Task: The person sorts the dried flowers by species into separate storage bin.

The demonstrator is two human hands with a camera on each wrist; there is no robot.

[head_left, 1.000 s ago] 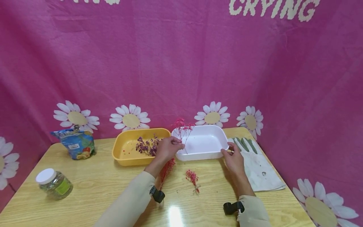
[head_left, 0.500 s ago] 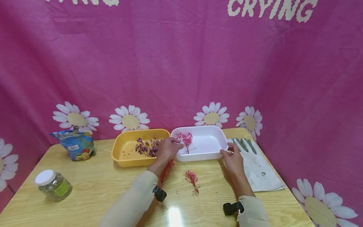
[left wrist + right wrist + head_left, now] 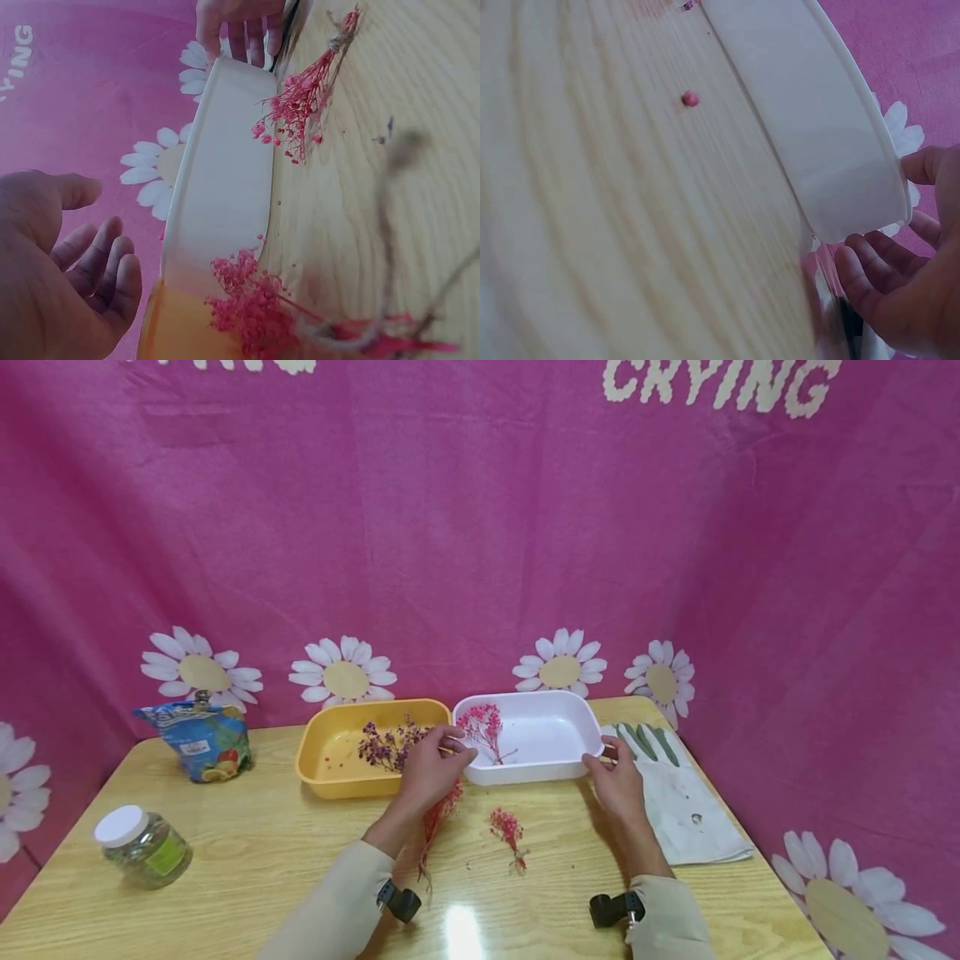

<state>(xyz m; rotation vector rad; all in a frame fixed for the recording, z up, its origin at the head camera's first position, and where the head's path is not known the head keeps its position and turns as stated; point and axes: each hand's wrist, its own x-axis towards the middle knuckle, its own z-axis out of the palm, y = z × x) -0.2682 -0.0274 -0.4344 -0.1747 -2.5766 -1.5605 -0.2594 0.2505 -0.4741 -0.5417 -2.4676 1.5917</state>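
My left hand (image 3: 433,770) hovers over the near edge between the two basins, its fingers loosely bent with nothing between them; the left wrist view shows the same bare palm. A sprig of pink dried flowers (image 3: 483,727) lies inside the left end of the white basin (image 3: 540,772). My right hand (image 3: 621,783) grips that basin's right near corner, thumb at the rim and fingers against the outer wall, as the right wrist view shows. One tied pink flower bunch (image 3: 507,829) lies on the table before the basin; another bunch (image 3: 442,810) lies beside my left forearm.
A yellow basin (image 3: 352,788) holds purple dried flowers (image 3: 390,746) at the left of the white one. Further left stand a blue pouch (image 3: 202,743) and a lidded jar (image 3: 146,847). On the right, green leaves (image 3: 641,743) lie on a white cloth (image 3: 693,818).
My left hand has let go of the pink sprig, which it held upright over the white basin and which now lies inside. That hand has drawn back slightly left. The right hand stays put.
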